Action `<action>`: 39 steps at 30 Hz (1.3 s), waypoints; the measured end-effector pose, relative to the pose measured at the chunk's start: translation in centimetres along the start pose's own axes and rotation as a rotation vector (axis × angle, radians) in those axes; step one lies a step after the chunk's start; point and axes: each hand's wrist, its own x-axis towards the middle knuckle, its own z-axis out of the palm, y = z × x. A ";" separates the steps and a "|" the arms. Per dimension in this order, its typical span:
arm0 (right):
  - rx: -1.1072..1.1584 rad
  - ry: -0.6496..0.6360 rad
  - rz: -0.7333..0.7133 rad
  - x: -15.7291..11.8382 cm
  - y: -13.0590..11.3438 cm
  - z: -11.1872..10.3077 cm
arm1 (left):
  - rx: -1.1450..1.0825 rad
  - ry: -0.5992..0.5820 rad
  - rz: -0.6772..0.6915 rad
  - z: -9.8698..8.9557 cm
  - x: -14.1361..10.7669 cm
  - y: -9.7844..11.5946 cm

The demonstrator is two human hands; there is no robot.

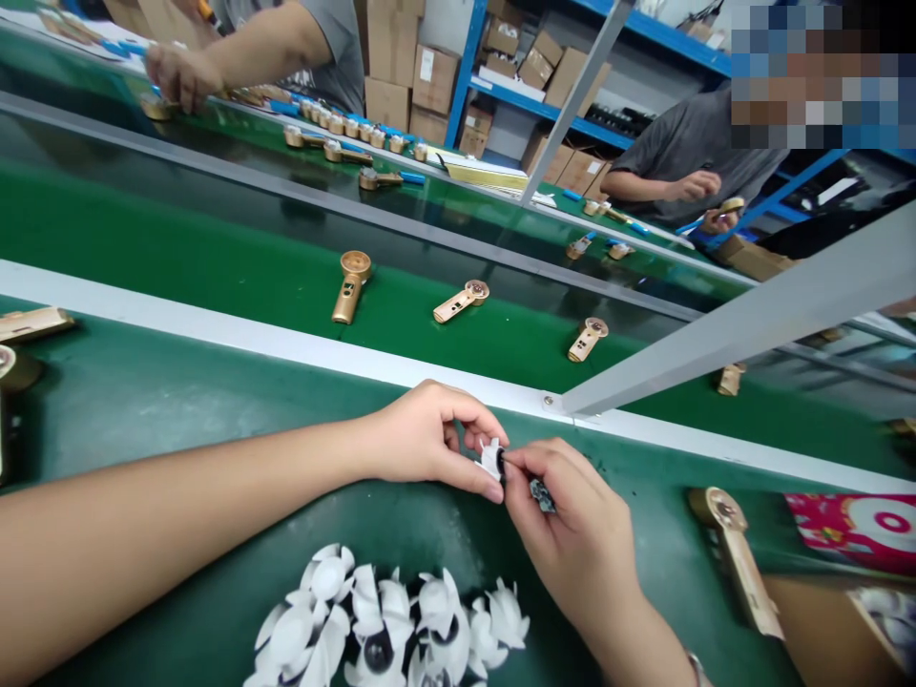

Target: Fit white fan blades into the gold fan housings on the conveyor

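My left hand (436, 439) grips a small white fan blade (490, 458) with a black hub between thumb and fingers. Close against it, my right hand (572, 525) is closed in a pinch at the hub. A small dark, speckled part (542, 494) shows inside the curled fingers of that hand; its kind is unclear. Below both hands lies a pile of white fan blades (376, 611), some showing black hubs, on the green work surface (186, 382).
Gold handheld-fan shells (350, 286) lie on the green belt (286, 258) beyond a white rail (215, 322). A grey post (716, 305) slants up on the right. Another gold shell (737, 553) and a cardboard box (822, 620) sit right. Two people work across the line.
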 end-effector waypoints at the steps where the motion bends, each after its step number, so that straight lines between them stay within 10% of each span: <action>1: 0.013 -0.004 -0.011 0.1 0.0 0.0 | -0.001 0.000 -0.006 0.0 0.0 0.0; 11: -0.018 -0.046 -0.117 -0.2 0.1 -0.6 | -0.147 0.184 -0.118 0.3 0.0 0.5; 20: -0.170 -0.172 0.583 21.2 1.3 5.1 | -0.139 0.337 0.016 -1.0 -0.3 1.8; 24: -0.084 -0.317 0.728 25.1 0.8 8.0 | -0.169 0.445 0.096 -1.9 -0.8 2.8; 32: 0.292 -0.375 0.748 15.4 0.3 2.2 | -0.154 0.559 0.109 -4.0 -0.2 5.5; 39: 0.544 -0.212 0.676 4.7 -3.7 -2.3 | 0.118 0.459 0.097 -1.9 -1.4 7.0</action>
